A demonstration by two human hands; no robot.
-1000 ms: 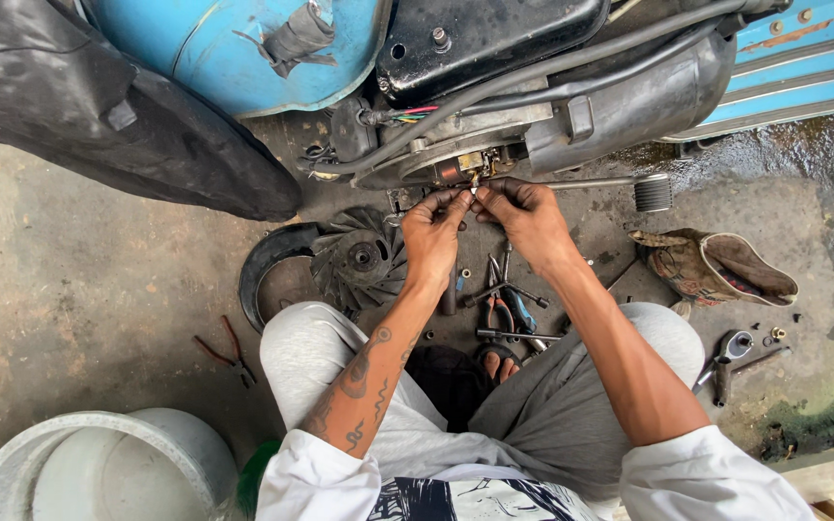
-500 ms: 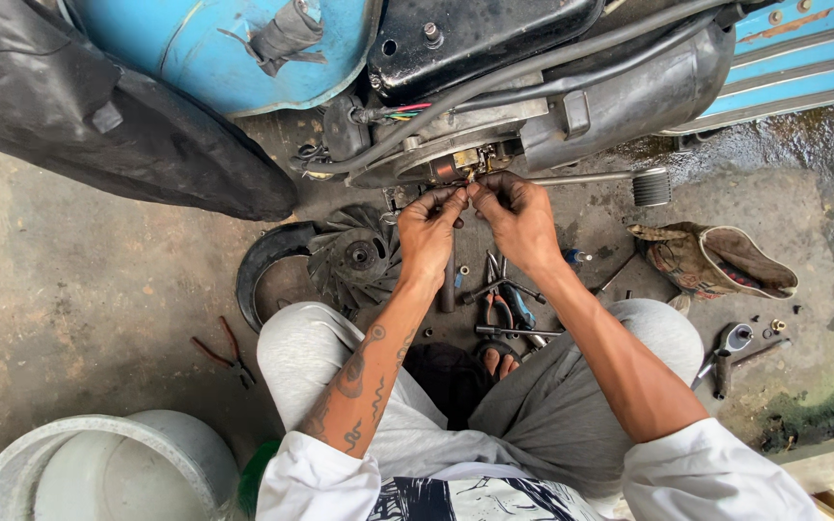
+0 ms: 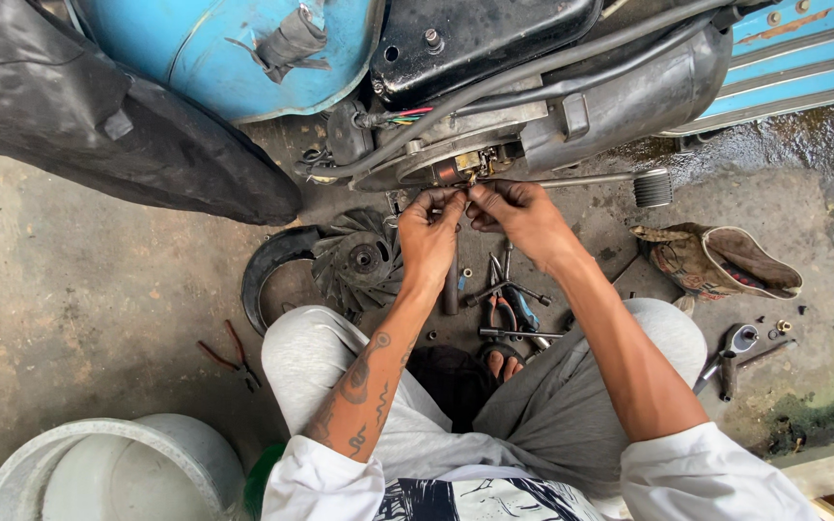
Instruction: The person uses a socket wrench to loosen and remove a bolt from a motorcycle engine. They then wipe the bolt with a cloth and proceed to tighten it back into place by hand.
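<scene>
Both hands meet at the underside of the scooter engine (image 3: 494, 145), fingertips pinched close together. The left hand (image 3: 429, 236) and right hand (image 3: 518, 214) nip something small at the brass-coloured fitting (image 3: 470, 166); what it is cannot be told, nor which way it points. Below the wrists, tools (image 3: 506, 294) lie on the concrete floor (image 3: 79, 289), their long axes mostly running toward the engine. A black cooling fan (image 3: 364, 259) lies left of them, red-handled pliers (image 3: 229, 355) further left, a white bucket (image 3: 108, 473) nearest
</scene>
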